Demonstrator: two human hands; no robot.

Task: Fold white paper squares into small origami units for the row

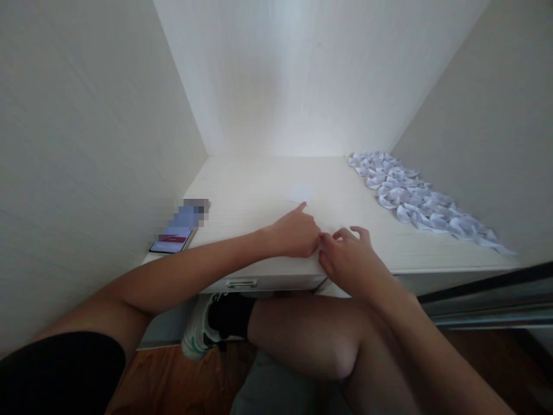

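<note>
My left hand is over the white tabletop, its index finger stretched forward and the other fingers curled in. That fingertip reaches the near edge of a small white slip of paper lying flat. Close against its curled fingers is my right hand, thumb and index finger pinched together, the other fingers bent and raised. A tiny pale bit shows at the pinch, too small to name. What lies inside the left hand's curled fingers is hidden.
Many folded white paper pieces lie in a long band along the right wall. A phone, partly blurred out, rests at the left edge. Below the tabletop are a drawer handle, my crossed leg and a shoe.
</note>
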